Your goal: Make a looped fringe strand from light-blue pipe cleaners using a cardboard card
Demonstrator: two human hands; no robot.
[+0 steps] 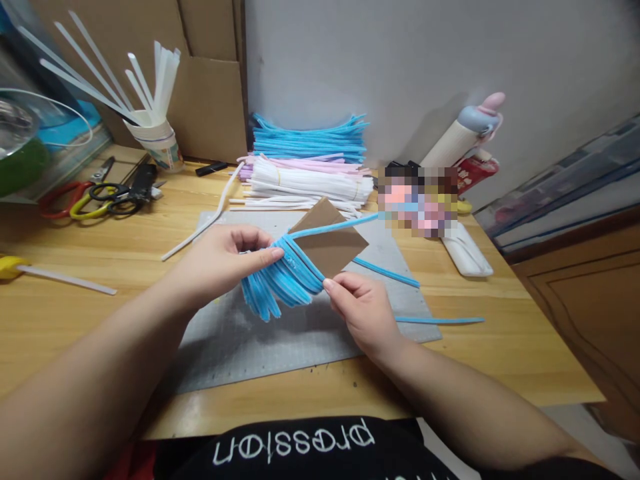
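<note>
A brown cardboard square point(333, 243) is held above a grey cutting mat point(260, 333), with blue pipe cleaner wound round its lower left part in a thick bundle of loops point(280, 283). My left hand point(220, 260) is closed on the upper side of the blue bundle, fingers laid over the windings. My right hand point(360, 307) pinches the bundle and the card's lower edge from the right. A free blue end point(345, 223) runs up over the card's top edge.
Stacks of blue, pink and white pipe cleaners point(307, 163) lie at the back by a cardboard box point(210, 93). Scissors point(95, 197) and a cup of white sticks point(155, 137) are at back left. Loose blue pieces point(440, 321) lie right of the mat.
</note>
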